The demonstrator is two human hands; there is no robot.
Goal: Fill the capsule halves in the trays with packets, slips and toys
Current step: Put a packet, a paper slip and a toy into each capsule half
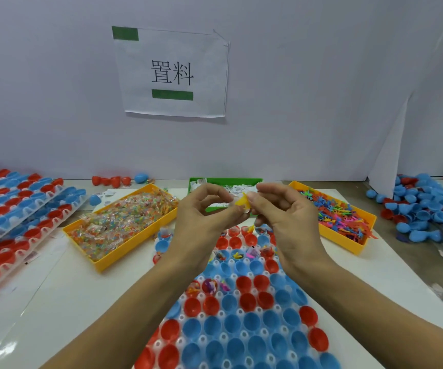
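Note:
A clear tray [241, 312] of red and blue capsule halves lies in front of me; a few halves near its far end hold toys and slips. Above that far end, my left hand [201, 217] and my right hand [281, 211] meet, both pinching a small yellow packet [241, 202] between fingertips. A yellow bin of clear packets [124, 222] sits to the left. At the right is a yellow bin of small coloured toys [337, 217]. A green bin of white slips [225, 183] stands behind my hands, partly hidden.
Stacked trays of red and blue capsule halves [15, 217] fill the left side. A loose pile of blue and red halves [425, 209] lies at the far right. Several red halves [111, 181] sit by the white back wall, under a paper sign [172, 73].

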